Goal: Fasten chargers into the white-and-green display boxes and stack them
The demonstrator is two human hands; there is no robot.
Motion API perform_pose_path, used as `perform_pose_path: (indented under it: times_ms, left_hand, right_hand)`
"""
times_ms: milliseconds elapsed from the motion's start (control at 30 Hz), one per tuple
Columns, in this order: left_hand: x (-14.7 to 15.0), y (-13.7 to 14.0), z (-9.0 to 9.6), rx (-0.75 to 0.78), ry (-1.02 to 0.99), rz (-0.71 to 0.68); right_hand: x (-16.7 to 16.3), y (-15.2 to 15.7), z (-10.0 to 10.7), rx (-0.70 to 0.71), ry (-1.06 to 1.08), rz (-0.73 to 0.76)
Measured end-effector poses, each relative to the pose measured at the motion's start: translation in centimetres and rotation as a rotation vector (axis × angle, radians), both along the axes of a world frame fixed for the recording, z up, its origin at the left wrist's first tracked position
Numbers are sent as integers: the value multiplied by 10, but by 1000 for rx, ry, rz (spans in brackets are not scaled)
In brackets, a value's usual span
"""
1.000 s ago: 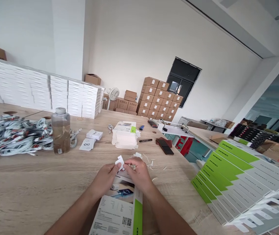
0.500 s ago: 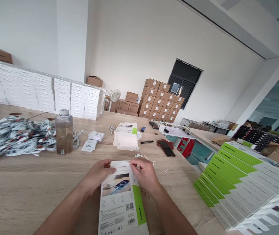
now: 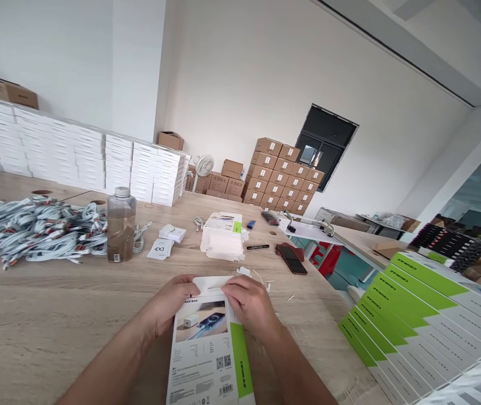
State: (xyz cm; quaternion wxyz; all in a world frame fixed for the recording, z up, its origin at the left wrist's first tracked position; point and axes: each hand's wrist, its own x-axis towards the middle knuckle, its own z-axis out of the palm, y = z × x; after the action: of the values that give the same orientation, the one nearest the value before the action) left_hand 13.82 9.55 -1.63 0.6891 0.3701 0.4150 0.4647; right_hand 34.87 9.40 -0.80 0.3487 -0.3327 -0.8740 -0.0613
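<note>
A white and green packaging box lies upright-facing in front of me, with a printed phone picture and text on its face. My left hand grips its upper left corner, the thumb resting by the top flap. At the upper right corner, my right hand pinches the edge of the white hang-tab flap, which has a slot in it. The fingers behind the box are hidden. Beyond the hands, a flattened white box and small paper scraps lie on the table.
Left are a heap of white cables and a bottle. White cards, a black pen and a phone lie farther on. Stacked green-white boxes stand at right. Rows of white boxes line the back.
The view has shifted slightly, so the surroundings sit farther right. My right hand has moved a little inward over the flap's right edge; the left hand keeps its hold.
</note>
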Motion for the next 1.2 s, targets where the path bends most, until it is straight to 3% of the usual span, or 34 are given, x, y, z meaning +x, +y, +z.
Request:
perform_pose_path:
  times_ms: [333, 800, 1033, 1200]
  left_hand:
    - [1, -4, 8, 46, -40, -1]
    - [9, -14, 20, 270, 213, 32]
    - [8, -16, 22, 273, 191, -19]
    - [9, -16, 23, 304, 168, -36]
  right_hand:
    - [-5, -6, 6, 64, -52, -53]
    - [-12, -4, -6, 92, 69, -128]
    - [-16, -6, -7, 64, 31, -166]
    - [-15, -6, -3, 28, 131, -121]
